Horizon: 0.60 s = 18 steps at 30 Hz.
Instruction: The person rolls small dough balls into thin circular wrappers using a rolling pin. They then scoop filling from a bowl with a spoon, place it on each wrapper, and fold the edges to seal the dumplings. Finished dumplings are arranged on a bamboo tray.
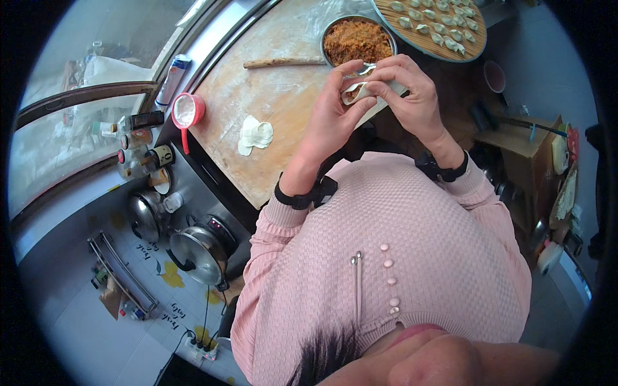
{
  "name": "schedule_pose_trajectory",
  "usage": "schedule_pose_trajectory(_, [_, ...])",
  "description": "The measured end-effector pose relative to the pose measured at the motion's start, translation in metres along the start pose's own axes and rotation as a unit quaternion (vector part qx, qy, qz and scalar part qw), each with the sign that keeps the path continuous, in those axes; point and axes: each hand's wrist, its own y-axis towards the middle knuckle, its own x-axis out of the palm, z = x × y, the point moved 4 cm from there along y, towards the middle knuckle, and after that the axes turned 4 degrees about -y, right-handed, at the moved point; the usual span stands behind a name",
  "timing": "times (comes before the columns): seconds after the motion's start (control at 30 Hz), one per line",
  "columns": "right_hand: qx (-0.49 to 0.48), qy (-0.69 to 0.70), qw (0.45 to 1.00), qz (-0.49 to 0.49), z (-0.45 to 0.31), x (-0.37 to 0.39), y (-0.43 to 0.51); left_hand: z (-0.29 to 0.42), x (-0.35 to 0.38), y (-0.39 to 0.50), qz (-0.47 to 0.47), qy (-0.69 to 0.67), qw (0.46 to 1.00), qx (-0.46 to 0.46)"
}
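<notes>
A dumpling wrapper point(351, 95) is folded part way around some orange-brown filling, and its near left end gapes. My left hand point(333, 108) cups it from the left, thumb along its lower edge. From the right, my right hand point(408, 91) pinches the wrapper's other end. Behind my fingers shows a shiny metal utensil point(369, 68), mostly hidden; whether a hand holds it I cannot tell. Just beyond lies a metal bowl point(322, 48) of chopped filling point(357, 42). Several round wrappers point(256, 134) overlap on the floured board point(217, 103).
A wooden rolling pin point(282, 62) lies left of the bowl. A round tray point(400, 34) at the back right carries several dumplings point(437, 38). A red-handled scoop of flour point(186, 113) sits at the board's left edge. Lidded pots point(200, 253) stand at lower left, a cardboard box point(519, 137) at right.
</notes>
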Motion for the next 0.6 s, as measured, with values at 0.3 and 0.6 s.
schedule_pose_trajectory(0.3, [0.161,0.362,0.913,0.099,0.001,0.017,-0.032,0.022,0.01,-0.013,0.006,-0.009,0.995,0.101])
schedule_pose_trajectory(0.6, [0.233,0.581,0.779,-0.004,-0.029,0.041,-0.068,0.051,0.022,-0.025,-0.031,0.023,0.98,0.197])
